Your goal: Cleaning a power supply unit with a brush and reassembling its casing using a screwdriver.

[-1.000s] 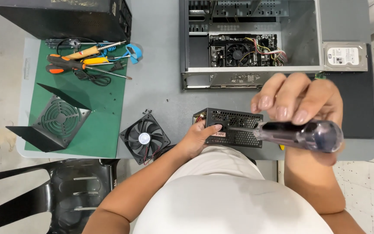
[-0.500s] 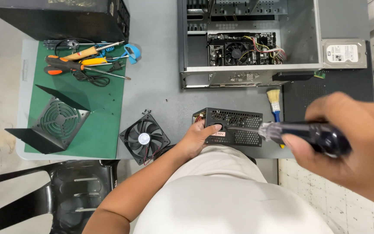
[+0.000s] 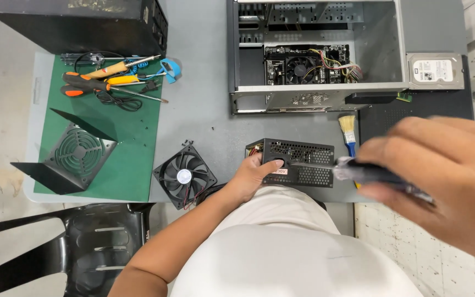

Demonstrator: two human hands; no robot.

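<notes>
Right grip [image 3: 441, 181] closed around a screwdriver [image 3: 380, 176], left grip [image 3: 257, 176] steadying the black power supply [image 3: 298, 162] at the table's near edge; seating the tip squarely looks next

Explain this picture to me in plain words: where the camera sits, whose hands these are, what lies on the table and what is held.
The camera sits on a person's head and looks straight down, so you see their own arms and lap. No machine is at work here, only two bare hands. The left hand rests on a black perforated power supply box at the near edge of the grey table. The right hand, blurred and close to the lens, has a grip on a screwdriver with a dark handle. Also on the table: an open computer case, a loose black fan, a small brush, a hard drive and hand tools on a green mat.
</notes>
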